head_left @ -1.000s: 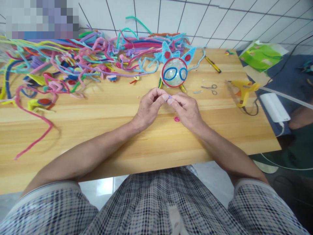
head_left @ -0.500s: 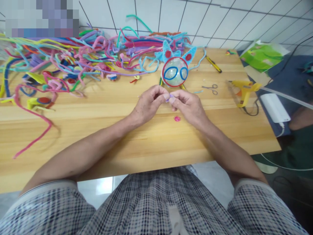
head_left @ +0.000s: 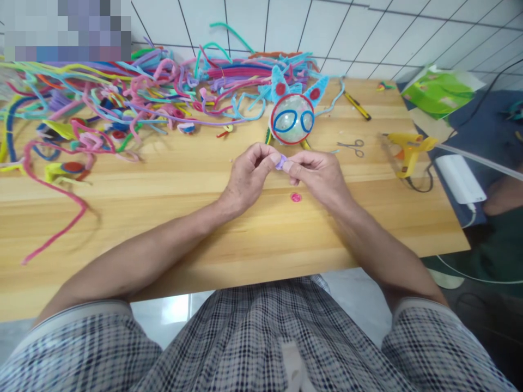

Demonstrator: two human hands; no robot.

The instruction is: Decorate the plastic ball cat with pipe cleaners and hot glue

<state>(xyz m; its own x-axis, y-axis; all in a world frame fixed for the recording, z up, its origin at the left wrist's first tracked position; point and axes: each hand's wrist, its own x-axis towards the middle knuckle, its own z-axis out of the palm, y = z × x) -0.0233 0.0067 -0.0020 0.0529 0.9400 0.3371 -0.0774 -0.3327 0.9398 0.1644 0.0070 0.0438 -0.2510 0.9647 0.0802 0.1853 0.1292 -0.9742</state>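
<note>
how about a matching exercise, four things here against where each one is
1. small rounded purple piece
2. flat round pink piece
3. yellow plastic glue gun
4. yellow-and-black utility knife

A. beyond the grey metal scissors
B. beside the white rectangular box
C. pinched by left hand and right hand
D. on the wooden table, close to the right hand

Pairs: 1-C; 2-D; 3-B; 4-A

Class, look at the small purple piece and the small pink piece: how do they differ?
Colour: the purple piece is pale violet, while the pink piece is bright pink.
Place: the purple piece is pinched between the left hand and right hand; the pink piece lies on the table.
View: fingertips partly cover the purple piece; nothing covers the pink piece.
Shared: both look small.
</note>
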